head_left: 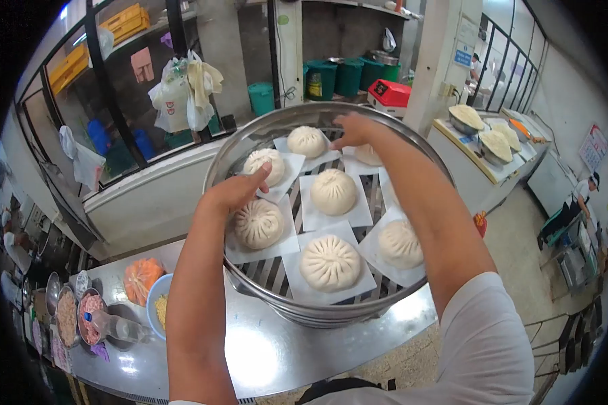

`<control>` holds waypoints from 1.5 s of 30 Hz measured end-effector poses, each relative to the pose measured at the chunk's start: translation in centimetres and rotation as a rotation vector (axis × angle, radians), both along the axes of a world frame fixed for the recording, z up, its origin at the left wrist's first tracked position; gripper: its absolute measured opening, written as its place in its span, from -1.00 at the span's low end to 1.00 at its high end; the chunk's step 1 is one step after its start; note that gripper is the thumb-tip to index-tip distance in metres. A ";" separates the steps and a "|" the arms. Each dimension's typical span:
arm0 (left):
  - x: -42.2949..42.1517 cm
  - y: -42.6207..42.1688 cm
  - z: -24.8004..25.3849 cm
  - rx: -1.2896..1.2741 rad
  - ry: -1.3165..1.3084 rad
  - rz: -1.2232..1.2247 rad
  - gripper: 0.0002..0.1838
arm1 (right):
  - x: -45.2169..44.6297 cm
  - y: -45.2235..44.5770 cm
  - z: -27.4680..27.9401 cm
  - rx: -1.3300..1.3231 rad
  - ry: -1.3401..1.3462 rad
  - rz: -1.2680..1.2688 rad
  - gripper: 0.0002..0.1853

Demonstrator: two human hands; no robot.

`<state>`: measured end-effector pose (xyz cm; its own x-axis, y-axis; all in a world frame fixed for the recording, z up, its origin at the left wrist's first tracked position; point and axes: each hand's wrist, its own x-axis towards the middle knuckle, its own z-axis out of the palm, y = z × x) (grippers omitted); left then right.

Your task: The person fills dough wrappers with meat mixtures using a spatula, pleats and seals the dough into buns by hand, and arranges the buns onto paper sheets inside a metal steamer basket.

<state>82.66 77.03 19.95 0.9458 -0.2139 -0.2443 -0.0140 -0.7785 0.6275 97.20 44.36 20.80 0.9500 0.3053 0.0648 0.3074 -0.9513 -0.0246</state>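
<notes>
A round metal steamer tray (233,150) with a slatted base holds several pleated white buns, each on a square of white paper. My left hand (238,190) reaches over the left rim, beside the upper-left bun (262,160) and above the lower-left bun (259,223). Its visible fingers are apart; whether they touch the upper bun I cannot tell. At the back right, my right hand (355,131) extends its fingers near the paper of a bun (367,155) partly hidden by my wrist. The middle bun (333,192) and front bun (330,262) lie between my arms.
The steamer stands on a metal table (263,364). At left are a blue bowl (153,307), an orange-filled bag (142,279), a plastic bottle (118,327) and bowls of filling. A red scale (389,94) sits behind. Other people work at far right and far left.
</notes>
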 end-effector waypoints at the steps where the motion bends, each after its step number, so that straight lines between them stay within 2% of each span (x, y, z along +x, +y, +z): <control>1: 0.1 0.2 -0.2 0.000 -0.012 0.010 -0.06 | 0.4 1.6 0.2 0.053 0.003 0.124 0.02; 2: 0.4 0.2 -0.4 0.003 -0.012 0.009 -0.06 | 0.6 3.1 0.4 0.051 -0.013 0.133 0.02; 4: 0.3 0.2 -0.1 0.011 -0.019 0.021 -0.06 | 0.1 5.9 -0.4 0.217 0.006 0.152 0.04; 6: -0.4 0.0 0.4 0.057 -0.024 -0.001 0.00 | 0.1 7.8 -1.4 0.234 -0.011 0.147 0.04; 8: -0.5 0.2 0.4 0.060 -0.038 -0.002 -0.02 | 0.8 9.2 -2.3 0.250 -0.015 0.135 0.05; 14: 0.1 0.1 0.0 0.115 -0.032 -0.036 -0.02 | 3.5 8.5 -2.0 0.165 0.071 0.160 0.00; 16: 0.3 0.3 -0.1 0.094 -0.029 -0.032 -0.02 | 3.0 7.7 -1.4 0.111 -0.005 0.122 -0.02; 19: 0.1 -0.1 0.3 0.074 -0.035 -0.010 -0.04 | 1.4 5.9 -1.3 0.224 0.128 0.067 -0.02; 20: -0.2 0.0 0.7 0.086 -0.039 0.017 -0.05 | 1.8 5.8 -1.6 0.225 0.126 0.069 -0.02; 21: -0.3 0.0 0.9 0.088 -0.038 0.024 -0.05 | 2.1 5.9 -2.2 0.190 -0.001 0.126 -0.02; 22: -0.4 -0.1 1.0 0.018 -0.179 0.036 -0.12 | 2.5 6.2 -2.8 0.153 -0.125 0.183 -0.02; 23: -0.6 0.0 1.0 -0.050 -0.314 0.049 -0.15 | 3.0 6.5 -3.4 0.156 -0.114 0.194 -0.02; 24: -0.4 0.0 0.7 -0.050 -0.310 0.063 -0.15 | 1.7 7.5 -1.8 0.212 -0.127 0.233 0.00; 25: 0.2 0.1 0.3 -0.270 -0.252 0.193 -0.10 | 0.4 8.6 0.1 0.264 -0.144 0.276 0.02; 26: 0.8 0.5 0.1 -0.354 -0.208 0.228 -0.07 | -0.8 9.9 1.1 0.263 -0.138 0.290 0.02; 28: 1.5 1.0 0.3 -0.523 -0.125 0.307 0.04 | -3.6 12.4 2.0 0.455 0.359 0.406 -0.01; 30: 1.0 0.7 0.5 -0.698 0.069 0.426 0.02 | -5.3 14.6 0.3 0.466 0.453 0.348 0.02; 32: 1.2 0.7 0.7 -0.704 0.102 0.416 0.03 | -3.8 15.9 -2.7 0.276 0.100 0.519 0.03; 33: 1.3 0.7 0.5 -0.723 0.144 0.385 0.02 | -4.1 16.5 -3.1 0.342 0.052 0.518 -0.01; 35: 1.6 1.0 0.3 -0.742 0.183 0.365 0.02 | -4.0 17.0 -3.1 0.328 0.031 0.531 -0.02; 37: 1.6 1.0 0.0 -0.719 0.230 0.174 -0.01 | -3.0 17.3 -3.5 0.310 0.014 0.543 -0.03; 39: 2.0 0.9 -0.2 -0.730 0.213 0.146 -0.02 | -2.2 17.6 -3.4 0.324 -0.040 0.590 -0.15; 40: 2.1 0.6 -0.3 -0.739 0.197 0.108 -0.03 | -2.4 17.3 -3.6 0.328 -0.035 0.590 -0.15; 42: 2.2 0.5 -0.3 -0.748 0.181 0.124 -0.04 | -2.9 16.6 -3.6 0.380 -0.153 0.498 -0.17; 45: 2.1 0.5 -0.4 -0.676 0.190 0.137 -0.03 | -3.6 16.4 -2.7 0.353 -0.046 0.478 -0.12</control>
<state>84.81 77.52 19.51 0.9292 -0.2589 -0.2637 0.2140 -0.2050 0.9551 93.62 60.78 18.15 0.7064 0.6509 0.2782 0.7078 -0.6439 -0.2906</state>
